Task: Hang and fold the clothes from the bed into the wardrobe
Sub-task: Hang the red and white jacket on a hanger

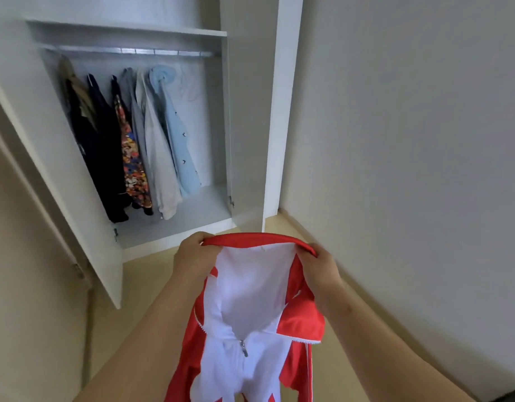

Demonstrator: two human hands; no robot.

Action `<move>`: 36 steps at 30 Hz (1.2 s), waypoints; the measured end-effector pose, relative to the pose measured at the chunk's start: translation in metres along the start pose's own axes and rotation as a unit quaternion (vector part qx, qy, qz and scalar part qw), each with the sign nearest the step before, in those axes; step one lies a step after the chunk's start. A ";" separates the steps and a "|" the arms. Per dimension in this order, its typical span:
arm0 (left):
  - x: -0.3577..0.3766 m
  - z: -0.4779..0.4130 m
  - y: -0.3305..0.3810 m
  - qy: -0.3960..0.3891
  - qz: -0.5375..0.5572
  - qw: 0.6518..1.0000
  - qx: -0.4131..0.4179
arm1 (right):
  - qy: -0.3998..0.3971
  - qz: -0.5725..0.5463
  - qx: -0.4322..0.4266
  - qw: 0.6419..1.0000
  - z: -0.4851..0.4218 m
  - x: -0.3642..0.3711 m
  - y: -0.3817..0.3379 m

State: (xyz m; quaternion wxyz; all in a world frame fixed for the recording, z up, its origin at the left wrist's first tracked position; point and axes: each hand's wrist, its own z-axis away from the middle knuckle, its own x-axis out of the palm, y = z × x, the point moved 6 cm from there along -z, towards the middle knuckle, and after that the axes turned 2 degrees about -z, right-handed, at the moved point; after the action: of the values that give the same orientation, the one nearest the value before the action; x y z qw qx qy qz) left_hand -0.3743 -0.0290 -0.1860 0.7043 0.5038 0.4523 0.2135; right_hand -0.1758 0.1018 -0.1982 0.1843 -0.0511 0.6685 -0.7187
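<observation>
The left grip (196,256), a bare hand, is clamped on one end of the red collar (259,237) of a red and white track jacket (250,300), with its fingers curled over the collar's edge. The right grip (320,271), also a bare hand, is clamped in the same way on the collar's other end. The collar is stretched between them.

The jacket hangs down from the collar between the two forearms, held in the air in front of the wardrobe (227,111). Its white lining faces the viewer. Its front is open at the top and zipped together lower down, where a metal zip pull (244,348) shows.

Beyond the jacket is a pale floor (151,285), then the white wardrobe with its left door (47,146) swung open. A silver rail (128,50) runs across the top of the wardrobe. From it hang, left to right, a beige garment (73,79), dark navy garments (102,146), a floral patterned garment (132,163), a white shirt (160,169) and a light blue buttoned shirt (180,134). A plain pale wall (395,140) fills the right side.
</observation>
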 end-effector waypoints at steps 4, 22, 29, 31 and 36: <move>-0.038 -0.045 -0.010 0.022 -0.130 0.990 0.041 | 0.002 0.000 -0.028 1.000 -0.028 0.053 -0.023; -0.051 -0.342 -0.033 0.051 0.033 0.990 -0.125 | -0.061 -0.005 -0.102 0.993 -0.286 0.264 -0.079; -0.077 -0.468 -0.010 0.132 0.087 0.980 -0.118 | -0.090 -0.014 -0.087 0.992 -0.394 0.377 -0.108; -0.092 -0.496 -0.011 0.159 0.030 0.981 -0.103 | -0.106 -0.015 -0.085 0.991 -0.415 0.411 -0.114; -0.115 -0.578 -0.002 0.199 -0.179 0.962 -0.045 | -0.104 -0.025 -0.089 0.990 -0.475 0.480 -0.126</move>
State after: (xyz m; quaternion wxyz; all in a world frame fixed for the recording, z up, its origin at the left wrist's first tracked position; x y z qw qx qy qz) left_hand -0.9248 0.1820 -0.1880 0.6485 0.3298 0.6561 0.2006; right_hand -0.7977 0.3944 -0.2055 0.2294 -0.1590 0.7056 -0.6514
